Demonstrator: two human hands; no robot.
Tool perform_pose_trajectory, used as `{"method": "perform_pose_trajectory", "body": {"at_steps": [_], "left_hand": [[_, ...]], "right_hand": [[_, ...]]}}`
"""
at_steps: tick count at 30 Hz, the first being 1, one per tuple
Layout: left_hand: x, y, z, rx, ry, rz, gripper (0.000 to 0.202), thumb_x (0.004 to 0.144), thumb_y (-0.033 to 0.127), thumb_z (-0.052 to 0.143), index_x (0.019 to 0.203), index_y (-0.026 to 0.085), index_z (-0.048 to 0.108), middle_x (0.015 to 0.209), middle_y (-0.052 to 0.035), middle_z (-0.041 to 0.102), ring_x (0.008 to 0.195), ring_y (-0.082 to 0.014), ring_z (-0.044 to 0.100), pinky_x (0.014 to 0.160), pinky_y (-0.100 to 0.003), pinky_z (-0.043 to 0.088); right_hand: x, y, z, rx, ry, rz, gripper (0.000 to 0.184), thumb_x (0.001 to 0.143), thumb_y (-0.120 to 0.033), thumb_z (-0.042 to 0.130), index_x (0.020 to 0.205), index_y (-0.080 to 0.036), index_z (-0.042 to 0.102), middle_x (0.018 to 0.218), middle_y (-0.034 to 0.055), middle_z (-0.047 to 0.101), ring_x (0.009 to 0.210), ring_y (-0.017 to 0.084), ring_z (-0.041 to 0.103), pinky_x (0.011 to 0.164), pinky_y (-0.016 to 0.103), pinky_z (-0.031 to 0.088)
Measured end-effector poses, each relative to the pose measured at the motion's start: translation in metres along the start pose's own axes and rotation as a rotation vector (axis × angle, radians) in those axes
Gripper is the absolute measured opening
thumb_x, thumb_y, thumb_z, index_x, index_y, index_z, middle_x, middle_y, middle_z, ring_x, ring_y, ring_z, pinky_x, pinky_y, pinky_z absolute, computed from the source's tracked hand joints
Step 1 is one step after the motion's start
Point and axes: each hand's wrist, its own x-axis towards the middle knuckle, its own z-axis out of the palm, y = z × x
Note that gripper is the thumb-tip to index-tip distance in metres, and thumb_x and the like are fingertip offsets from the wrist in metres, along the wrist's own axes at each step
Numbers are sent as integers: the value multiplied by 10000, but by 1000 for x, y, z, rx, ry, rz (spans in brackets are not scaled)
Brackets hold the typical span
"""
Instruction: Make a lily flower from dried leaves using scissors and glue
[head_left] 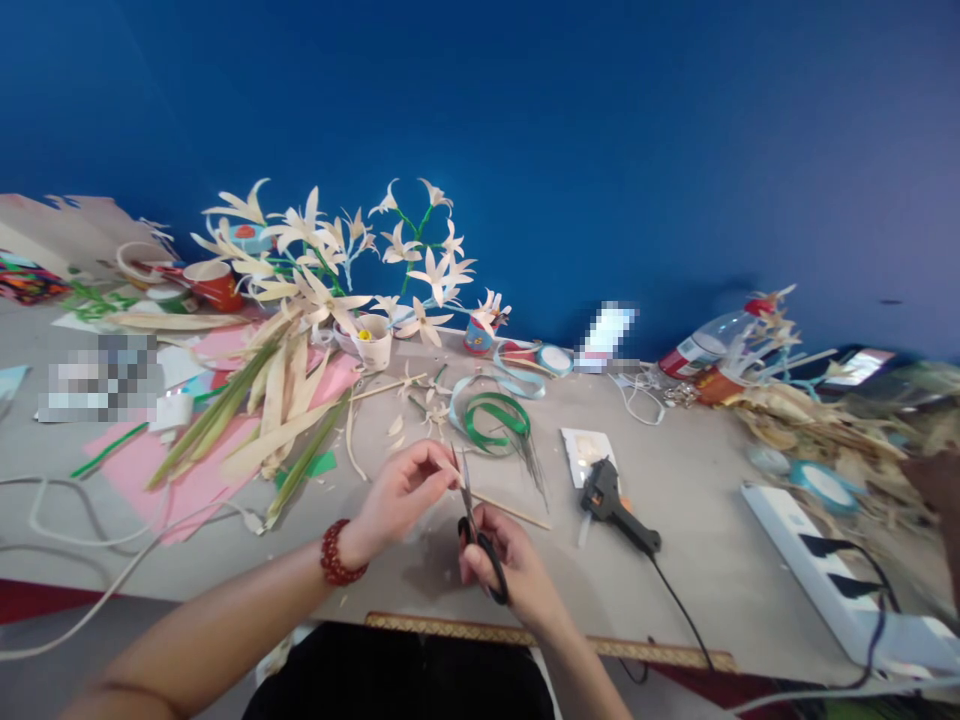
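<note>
My left hand (405,495), with a red beaded bracelet (343,552) at its wrist, pinches a small pale piece (454,474) too small to make out well. Black-handled scissors (486,562) are in my right hand (517,565), its fingers through and around the loops. Their blades point up and away from me, slightly parted, right beside the fingertips of my left hand. Behind the blades a thin wooden stick (514,508) lies on the table. Just beyond my hands is a coil of green ribbon (496,420) with thin dark wires (534,465) alongside.
Pale husk flowers (431,275) stand in cups at the back. Dried husk leaves (281,420) lie on pink paper (135,470) to the left. A glue gun (619,508) with its cord, a white power strip (810,570) and a plastic bottle (705,340) are on the right.
</note>
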Motion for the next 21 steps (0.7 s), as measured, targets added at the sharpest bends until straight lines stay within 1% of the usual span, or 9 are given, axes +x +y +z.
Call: {"method": "perform_pose_trajectory", "body": {"at_steps": [4,7,13,21], "left_hand": [[-1,2,2,-2,28,-27,225,835,352,607,728,155,593,809,-34,588,765,-154,563,733,-278,464],[-1,1,1,-7,35,-27,215,842,339,603,733,153,593,827,-36,586,775,-152,563,738,-275,465],[-3,-5,2,-67,45,-40,164,862,287,589,758,160,590,888,-30,576,797,-140,566,768,-269,470],[-4,-13,3,-134,58,-55,183,863,325,591,771,168,570,922,-44,594,800,-148,572,792,-288,492]], "right_hand": [[2,1,3,2,4,-3,501,698,-634,694,771,-211,434,596,-48,521,429,62,363,423,201,271],[2,3,4,8,23,3,500,697,-634,694,772,-214,432,585,-52,518,422,64,365,418,203,264],[4,9,4,28,32,-13,491,711,-623,691,775,-210,433,552,-52,529,412,65,376,414,200,262],[6,13,7,32,69,-44,492,723,-630,676,752,-210,422,503,-57,527,410,73,395,416,194,272]]}}
